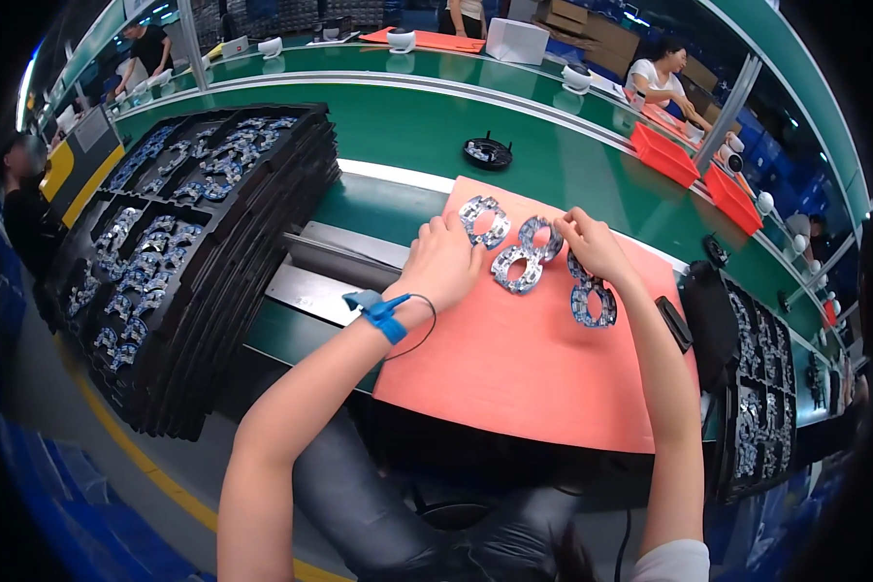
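My left hand (444,260), with a blue wrist strap (380,312) on its wrist, is closed on the edge of a ring-shaped circuit board (485,221) near the mat's far left corner. My right hand (595,247) pinches the upper end of a figure-eight circuit board (594,304); its top is partly hidden by the fingers. Between my hands a second figure-eight circuit board (518,269) lies tilted, its upper ring close to my right fingertips. All are silvery and blue with open centres. Beneath them lies a salmon-coloured mat (514,378).
A tall stack of black trays (262,194) with many boards stands left; more trays (768,388) stand right. A round black part (487,152) sits on the green conveyor (398,136). Red bins (663,155) line its far side, where other people work. A dark flat object (674,324) lies by the mat's right edge.
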Tool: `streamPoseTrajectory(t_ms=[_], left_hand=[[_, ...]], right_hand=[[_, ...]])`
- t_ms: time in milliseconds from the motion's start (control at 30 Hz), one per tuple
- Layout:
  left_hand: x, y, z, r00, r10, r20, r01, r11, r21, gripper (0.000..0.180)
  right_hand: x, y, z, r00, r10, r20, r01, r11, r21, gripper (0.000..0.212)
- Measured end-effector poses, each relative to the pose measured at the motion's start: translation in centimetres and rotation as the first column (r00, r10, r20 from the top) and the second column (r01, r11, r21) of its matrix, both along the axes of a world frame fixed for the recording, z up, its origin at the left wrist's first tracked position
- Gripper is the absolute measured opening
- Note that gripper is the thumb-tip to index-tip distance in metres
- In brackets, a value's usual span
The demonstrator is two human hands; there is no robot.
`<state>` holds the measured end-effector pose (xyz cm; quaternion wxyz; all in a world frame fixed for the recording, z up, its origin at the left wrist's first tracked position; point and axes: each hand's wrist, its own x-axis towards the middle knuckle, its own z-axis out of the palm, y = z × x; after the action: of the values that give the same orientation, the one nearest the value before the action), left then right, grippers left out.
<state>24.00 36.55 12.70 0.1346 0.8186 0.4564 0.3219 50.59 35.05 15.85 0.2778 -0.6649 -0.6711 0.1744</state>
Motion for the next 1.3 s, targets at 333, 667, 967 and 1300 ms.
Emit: streamPoseTrajectory(t_ms=[333, 667, 967, 1300], left_hand=[[0.5, 0.6, -0.7, 0.951, 0.096, -0.295, -0.056, 0.988, 0.142, 0.046], [-1.5, -3.2, 1.2, 0.967, 0.033, -0.253, 0.018, 0.981, 0.194, 0.033], [-1.2, -8.0, 1.1, 0.950, -0.304, -0.069, 0.309, 0.949, 0.059, 0.024], [-3.7, -6.2, 5.3, 0.996, -0.046, 0.078, 0.042, 0.997, 0.061, 0.016]], right_hand=[[0.1, -3.2, -1.2, 0.835, -0.076, 0.544, -0.090, 0.958, 0.272, 0.032], [-13.7, -10.6, -1.6, 0.801, 0.416, -0.430, -0.328, 0.906, 0.267, 0.025], [-10.1, -9.3, -1.3, 0.852, 0.291, -0.436, -0.082, 0.895, 0.439, 0.017], [-5.9, 7.5, -2.9, 0.984, 0.166, 0.057, -0.175, 0.943, 0.283, 0.017]])
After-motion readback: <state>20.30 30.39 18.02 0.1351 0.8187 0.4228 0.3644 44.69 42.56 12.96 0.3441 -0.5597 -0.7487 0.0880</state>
